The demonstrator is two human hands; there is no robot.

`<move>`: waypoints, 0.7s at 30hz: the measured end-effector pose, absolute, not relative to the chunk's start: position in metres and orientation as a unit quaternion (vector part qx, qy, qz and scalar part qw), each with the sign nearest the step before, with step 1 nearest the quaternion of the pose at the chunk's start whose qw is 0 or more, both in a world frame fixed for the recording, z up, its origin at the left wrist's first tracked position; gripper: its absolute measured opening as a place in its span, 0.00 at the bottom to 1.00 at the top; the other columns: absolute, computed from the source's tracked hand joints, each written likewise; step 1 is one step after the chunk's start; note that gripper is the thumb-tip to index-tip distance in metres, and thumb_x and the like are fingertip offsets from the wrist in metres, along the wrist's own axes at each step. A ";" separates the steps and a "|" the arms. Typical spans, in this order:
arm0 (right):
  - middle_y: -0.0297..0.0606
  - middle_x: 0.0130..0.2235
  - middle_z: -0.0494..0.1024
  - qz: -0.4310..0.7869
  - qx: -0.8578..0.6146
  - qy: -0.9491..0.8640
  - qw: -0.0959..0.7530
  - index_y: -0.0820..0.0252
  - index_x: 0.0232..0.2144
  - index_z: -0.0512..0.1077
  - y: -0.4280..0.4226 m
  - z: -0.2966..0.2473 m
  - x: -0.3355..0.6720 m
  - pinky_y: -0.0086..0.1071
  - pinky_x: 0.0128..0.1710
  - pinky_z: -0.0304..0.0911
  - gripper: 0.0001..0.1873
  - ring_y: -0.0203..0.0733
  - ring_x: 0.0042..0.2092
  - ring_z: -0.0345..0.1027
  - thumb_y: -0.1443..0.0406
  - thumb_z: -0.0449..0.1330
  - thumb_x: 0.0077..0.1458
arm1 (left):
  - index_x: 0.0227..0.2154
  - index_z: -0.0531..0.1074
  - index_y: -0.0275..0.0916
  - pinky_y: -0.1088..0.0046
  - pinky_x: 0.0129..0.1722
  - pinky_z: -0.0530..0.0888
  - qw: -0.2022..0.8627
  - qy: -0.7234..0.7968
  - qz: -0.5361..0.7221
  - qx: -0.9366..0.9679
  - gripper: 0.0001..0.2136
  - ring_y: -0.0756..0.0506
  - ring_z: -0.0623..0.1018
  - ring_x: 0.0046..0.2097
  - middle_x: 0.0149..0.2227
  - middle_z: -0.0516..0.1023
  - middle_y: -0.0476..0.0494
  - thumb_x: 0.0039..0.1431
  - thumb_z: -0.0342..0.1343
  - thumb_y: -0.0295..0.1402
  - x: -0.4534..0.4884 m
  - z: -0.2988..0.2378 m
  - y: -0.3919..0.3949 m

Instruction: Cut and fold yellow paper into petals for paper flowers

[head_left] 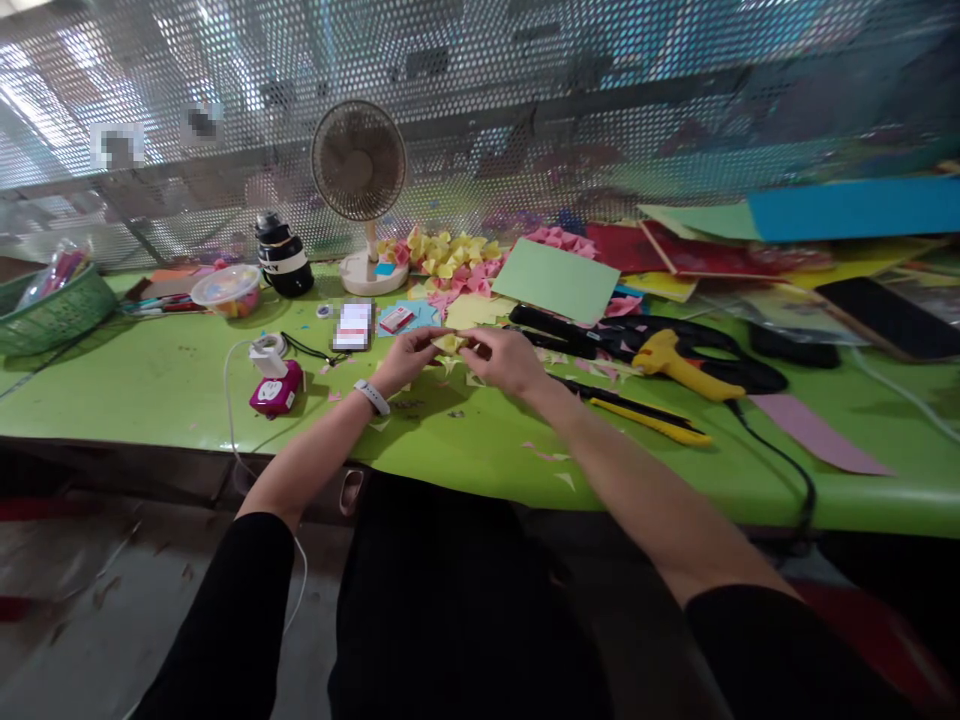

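Between my two hands is a small folded piece of yellow paper [448,345], held just above the green tabletop. My left hand [409,358], with a white band on its wrist, pinches the paper from the left. From the other side my right hand [506,362] grips it between thumb and fingers. Paper scraps lie under and around both hands. Behind them are a pile of folded yellow paper pieces [450,255] and pink ones, a stack of yellow paper squares [474,309] and a light green sheet [556,278]. A small red-and-white box [396,319] lies on blue paper.
To the right lie scissors [555,335], a yellow glue gun [686,368] with a cord, a yellow utility knife [649,420] and coloured sheets. A fan [358,165], black bottle [283,258], phone [352,326], purple plug adapter [276,390] and green basket [56,315] stand leftward.
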State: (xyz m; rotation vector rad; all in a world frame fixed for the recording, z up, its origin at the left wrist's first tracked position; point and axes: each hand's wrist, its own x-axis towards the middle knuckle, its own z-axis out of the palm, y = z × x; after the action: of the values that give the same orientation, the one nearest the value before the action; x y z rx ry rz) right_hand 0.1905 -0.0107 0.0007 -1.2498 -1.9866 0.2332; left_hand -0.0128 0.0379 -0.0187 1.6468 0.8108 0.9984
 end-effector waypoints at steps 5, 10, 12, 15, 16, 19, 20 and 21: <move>0.45 0.43 0.82 0.331 -0.499 -0.604 0.526 0.61 0.42 0.77 -0.005 0.007 0.197 0.38 0.39 0.71 0.15 0.46 0.41 0.76 0.62 0.60 0.53 | 0.41 0.77 0.38 0.68 0.44 0.79 0.617 0.347 0.460 0.536 0.10 0.47 0.83 0.43 0.42 0.82 0.41 0.57 0.64 0.32 -0.017 -0.013 0.041; 0.43 0.41 0.83 0.557 -0.433 -0.508 0.494 0.59 0.42 0.76 -0.002 0.004 0.190 0.39 0.42 0.73 0.16 0.44 0.40 0.78 0.67 0.63 0.48 | 0.41 0.77 0.38 0.65 0.46 0.79 0.616 0.342 0.442 0.555 0.11 0.46 0.83 0.40 0.39 0.82 0.41 0.56 0.65 0.34 -0.018 -0.013 0.040; 0.43 0.40 0.83 0.561 -0.412 -0.496 0.519 0.60 0.40 0.77 -0.002 0.003 0.190 0.39 0.44 0.74 0.15 0.43 0.39 0.78 0.69 0.64 0.46 | 0.41 0.76 0.37 0.66 0.45 0.78 0.626 0.351 0.438 0.541 0.10 0.48 0.83 0.38 0.38 0.83 0.42 0.56 0.65 0.32 -0.017 -0.013 0.040; 0.41 0.39 0.84 0.558 -0.400 -0.483 0.543 0.61 0.39 0.79 -0.002 0.003 0.191 0.39 0.45 0.74 0.15 0.42 0.38 0.78 0.70 0.64 0.45 | 0.39 0.76 0.36 0.70 0.43 0.78 0.659 0.361 0.443 0.489 0.09 0.51 0.82 0.35 0.35 0.82 0.43 0.55 0.65 0.29 -0.017 -0.011 0.038; 0.41 0.39 0.84 0.561 -0.398 -0.480 0.544 0.61 0.39 0.79 -0.002 0.004 0.192 0.39 0.45 0.74 0.15 0.41 0.38 0.78 0.70 0.64 0.45 | 0.39 0.76 0.35 0.71 0.42 0.77 0.671 0.361 0.442 0.474 0.09 0.51 0.81 0.34 0.35 0.82 0.44 0.55 0.65 0.28 -0.017 -0.010 0.037; 0.40 0.38 0.83 0.574 -0.393 -0.467 0.545 0.60 0.37 0.79 -0.003 0.005 0.191 0.37 0.45 0.73 0.14 0.40 0.38 0.78 0.71 0.66 0.44 | 0.37 0.76 0.34 0.72 0.41 0.77 0.696 0.358 0.432 0.448 0.06 0.52 0.80 0.32 0.32 0.82 0.44 0.55 0.64 0.25 -0.016 -0.006 0.034; 0.39 0.37 0.83 0.577 -0.393 -0.462 0.547 0.60 0.37 0.79 -0.003 0.006 0.191 0.37 0.45 0.74 0.13 0.40 0.38 0.78 0.70 0.66 0.44 | 0.36 0.76 0.33 0.72 0.41 0.77 0.701 0.357 0.429 0.444 0.05 0.52 0.80 0.31 0.32 0.82 0.44 0.56 0.63 0.25 -0.016 -0.005 0.033; 0.38 0.37 0.83 0.579 -0.393 -0.457 0.549 0.59 0.37 0.80 -0.004 0.006 0.190 0.36 0.44 0.74 0.13 0.39 0.37 0.77 0.70 0.67 0.44 | 0.36 0.76 0.33 0.72 0.42 0.77 0.705 0.357 0.427 0.440 0.05 0.52 0.80 0.31 0.32 0.82 0.44 0.56 0.63 0.24 -0.016 -0.005 0.032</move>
State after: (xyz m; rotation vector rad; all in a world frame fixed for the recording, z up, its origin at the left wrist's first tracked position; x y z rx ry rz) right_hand 0.1902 -0.0038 0.0064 -0.9313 -1.0831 1.3702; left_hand -0.0159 0.0319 -0.0048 0.9781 0.7930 0.9503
